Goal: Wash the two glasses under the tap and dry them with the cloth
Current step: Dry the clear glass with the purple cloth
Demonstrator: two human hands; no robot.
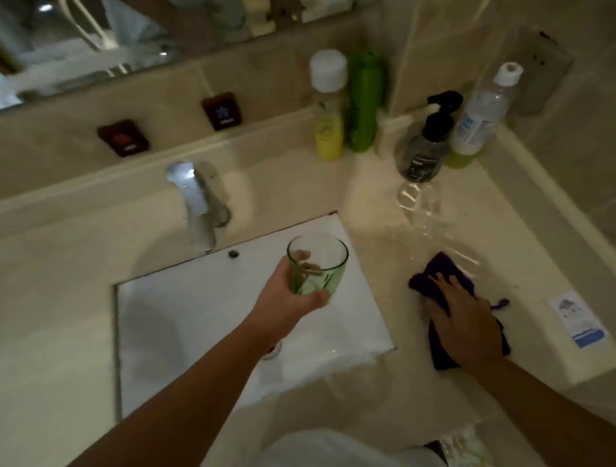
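Note:
My left hand (288,301) grips a green-tinted glass (315,266) upright over the white sink basin (183,309), to the right of and below the chrome tap (197,203). My right hand (462,318) lies with spread fingers on a purple cloth (438,270) on the counter right of the basin. A clear second glass (420,202), blurred by motion, stands on the counter behind the cloth, in front of the bottles.
Several bottles stand at the back right: a yellow one (328,126), a green one (362,104), a dark pump bottle (426,147) and a clear white-capped one (481,116). A small card (578,320) lies near the counter's right edge. A mirror (79,42) hangs above.

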